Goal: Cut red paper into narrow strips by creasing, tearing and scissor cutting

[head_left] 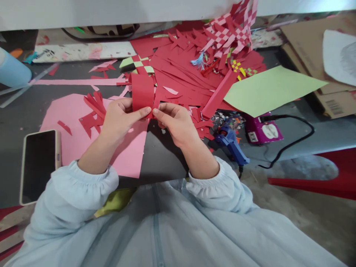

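Observation:
Between my hands is a piece of red paper [142,87], curved over into a loop that rises above my fingers. My left hand [119,116] is closed on its left side, the thumb pressing on the front near the lower edge. At the lower right corner my right hand [176,120] pinches the same paper between thumb and fingers. The two thumb tips almost meet. Under my left forearm lies a pink paper sheet [66,115], with a red paper cut-out [91,124] on it. Part of the red paper's lower edge is hidden behind my fingers.
Red paper sheets and strips [180,76] are heaped beyond my hands, with pink-and-red woven pieces [222,33] on top. To the right are a green sheet [267,91], a blue glue gun [232,144] and a purple box [263,130]. A phone [39,167] lies at left.

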The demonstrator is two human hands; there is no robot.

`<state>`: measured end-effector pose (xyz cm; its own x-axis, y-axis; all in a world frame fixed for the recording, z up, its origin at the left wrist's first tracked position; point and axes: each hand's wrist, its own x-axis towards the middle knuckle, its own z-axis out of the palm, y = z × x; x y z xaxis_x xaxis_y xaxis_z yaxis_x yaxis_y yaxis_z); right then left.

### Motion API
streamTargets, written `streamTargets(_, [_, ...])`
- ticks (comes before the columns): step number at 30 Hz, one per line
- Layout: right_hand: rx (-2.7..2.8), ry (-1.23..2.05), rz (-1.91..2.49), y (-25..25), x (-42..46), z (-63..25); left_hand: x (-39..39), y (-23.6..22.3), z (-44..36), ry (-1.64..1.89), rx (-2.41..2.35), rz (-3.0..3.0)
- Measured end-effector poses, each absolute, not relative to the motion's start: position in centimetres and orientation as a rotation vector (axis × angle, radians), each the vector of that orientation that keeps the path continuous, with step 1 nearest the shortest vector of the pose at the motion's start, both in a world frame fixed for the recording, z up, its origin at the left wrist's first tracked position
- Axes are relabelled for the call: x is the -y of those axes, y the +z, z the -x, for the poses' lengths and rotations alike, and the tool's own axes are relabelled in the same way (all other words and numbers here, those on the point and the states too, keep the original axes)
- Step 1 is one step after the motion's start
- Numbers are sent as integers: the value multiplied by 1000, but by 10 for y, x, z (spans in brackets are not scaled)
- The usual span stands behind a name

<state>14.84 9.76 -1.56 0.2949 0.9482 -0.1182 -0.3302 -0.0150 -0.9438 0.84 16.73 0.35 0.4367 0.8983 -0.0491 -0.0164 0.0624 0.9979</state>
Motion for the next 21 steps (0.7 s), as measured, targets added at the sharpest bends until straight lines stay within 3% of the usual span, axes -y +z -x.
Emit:
streamTargets(16, [693, 1031, 1193, -17, -98, -147, -163, 3, -11, 894, -885, -1404])
streamTargets(21, [664, 1182, 1186, -17, -97, -149, -163, 4, -10, 934, -917, -1380])
